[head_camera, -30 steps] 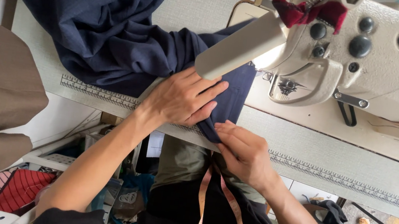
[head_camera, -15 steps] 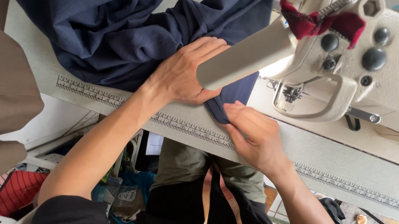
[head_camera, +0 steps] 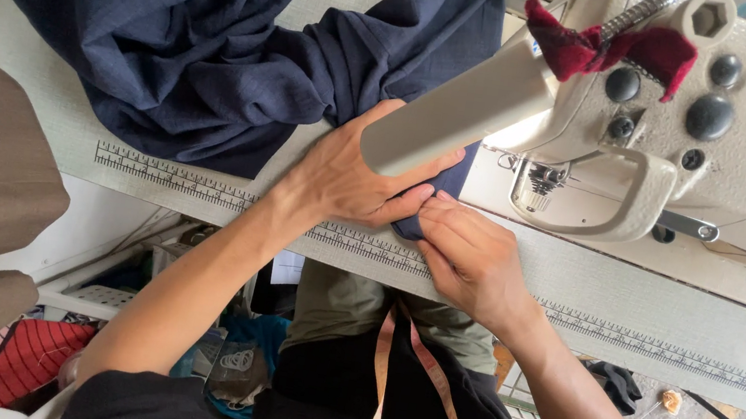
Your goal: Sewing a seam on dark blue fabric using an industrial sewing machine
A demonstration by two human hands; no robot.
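A big heap of dark blue cloth covers the far left of the sewing table, and one narrow tongue of it runs in under the pale sewing machine, right up by the needle. A measuring strip is printed along the table's near edge (a pink tape measure hangs round the person's neck too).

The risk, as I see it, lies in that heap: its weight could drag the edge off line at the needle, and the fingertips sit close enough to the needle that a slip forward could catch them.

The left hand lies flat and spread on the cloth, fingers nearly straight, pressing it down rather than gripping, partly under the machine's arm. The right hand is bent, fingertips drawn together and pinching the near edge of the cloth just beside the left fingers.
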